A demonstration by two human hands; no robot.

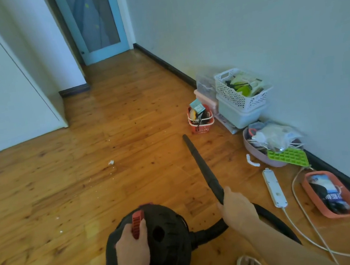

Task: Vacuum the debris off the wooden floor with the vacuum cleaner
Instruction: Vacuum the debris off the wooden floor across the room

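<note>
Round black vacuum cleaner (166,238); tapered nozzle (202,166) over glossy wooden floor (67,188).

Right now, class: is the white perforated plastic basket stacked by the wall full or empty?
Full, or nearly. The white perforated plastic basket holds green and white packets that reach about to its rim.

Home hallway: wooden floor (107,122), glass-panelled door (100,23), household storage baskets (239,94).

Vacuum cleaner (168,237) sits nearest; debris (111,162) lies ahead-left, baskets (239,94) ahead-right along wall.
</note>
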